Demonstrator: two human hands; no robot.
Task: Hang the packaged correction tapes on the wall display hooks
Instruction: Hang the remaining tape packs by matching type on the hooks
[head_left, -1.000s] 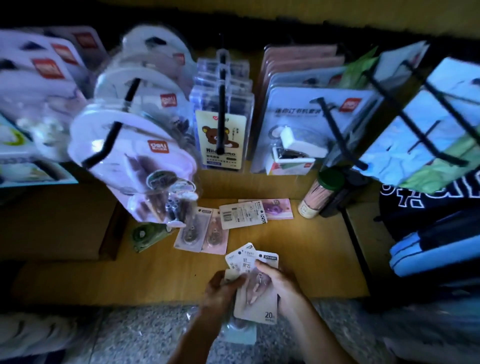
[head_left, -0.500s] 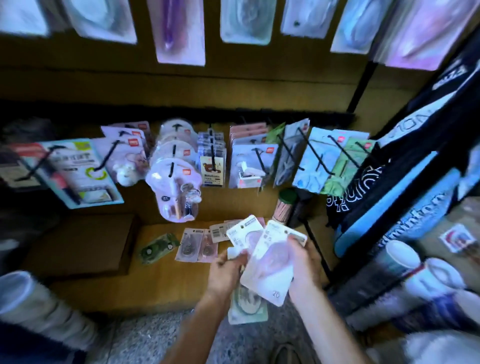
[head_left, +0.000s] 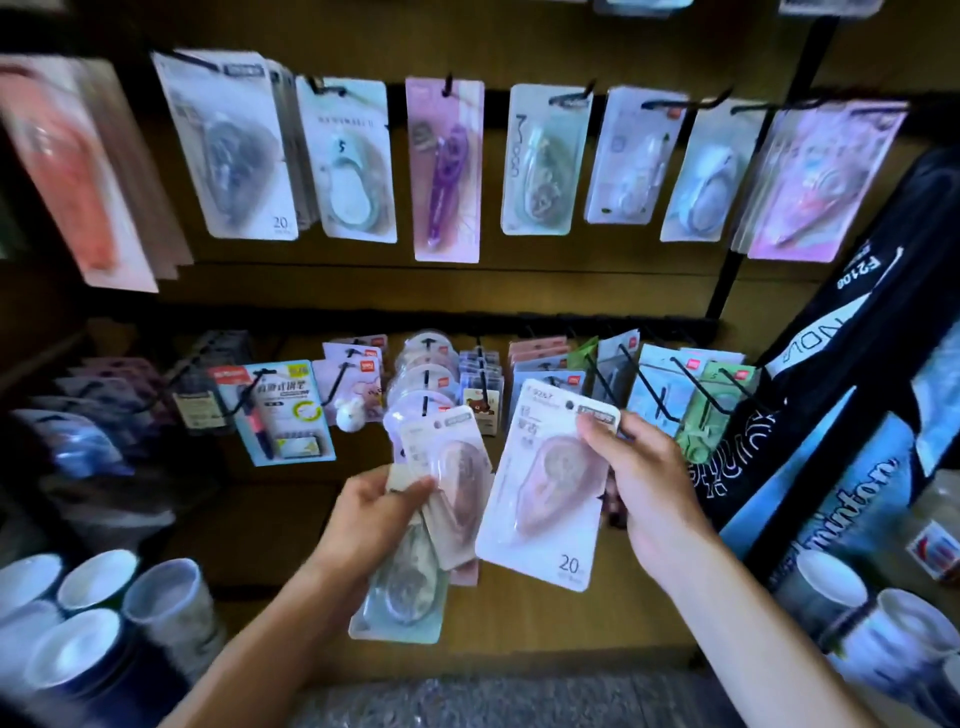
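Note:
My right hand (head_left: 644, 483) grips one pink-and-white packaged correction tape (head_left: 545, 493) by its upper right edge, held tilted in front of the lower row. My left hand (head_left: 369, 514) clutches a fanned stack of several correction tape packs (head_left: 447, 499), with a greenish pack (head_left: 402, 587) lowest. Above, black wall hooks (head_left: 571, 98) along the upper row carry hanging correction tape packs (head_left: 241, 145). One of them shows the same "20" mark as the pack in my right hand.
A lower row of hooks (head_left: 426, 374) holds assorted stationery packs. A black and blue badminton bag (head_left: 852, 426) leans at the right. Stacked cups (head_left: 93, 623) sit at lower left, more cups (head_left: 872, 623) at lower right. A wooden shelf (head_left: 519, 634) runs below my hands.
The view has tilted up from the shelf to the upper hook row. Both hands have risen, and my right hand has drawn one pack apart from the stack in my left.

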